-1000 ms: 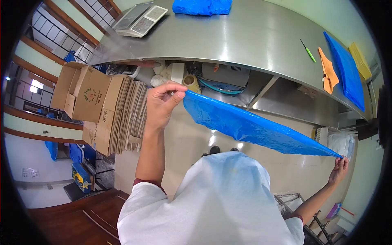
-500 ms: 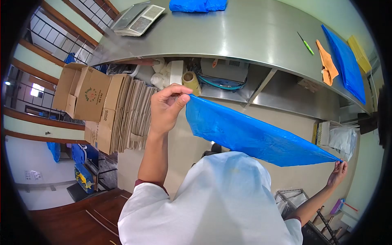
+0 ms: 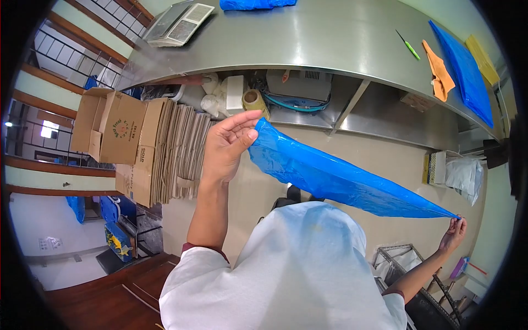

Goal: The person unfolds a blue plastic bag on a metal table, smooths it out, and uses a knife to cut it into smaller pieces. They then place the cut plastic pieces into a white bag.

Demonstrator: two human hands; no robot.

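Note:
A blue plastic sheet [image 3: 341, 179] is stretched in the air between my two hands, in front of my white shirt. My left hand [image 3: 228, 144] pinches its upper left corner between thumb and fingers. Far to the right, my right hand [image 3: 453, 234] grips the opposite, narrow end. The sheet slants down from left to right, with creases near its left end. It hangs above the floor, apart from the steel table.
A steel table [image 3: 330, 38] spans the top, bearing a scale [image 3: 181, 25], a green-handled tool [image 3: 411, 49], an orange cloth [image 3: 439, 74] and folded blue plastic [image 3: 465, 74]. Cardboard boxes [image 3: 124, 126] stand at left; a metal rack [image 3: 393, 258] is at lower right.
The sheet's left part has narrowed and swung slightly upward, and the fingers of my left hand have straightened a little. My right hand stays nearly in place. The view has shifted slightly.

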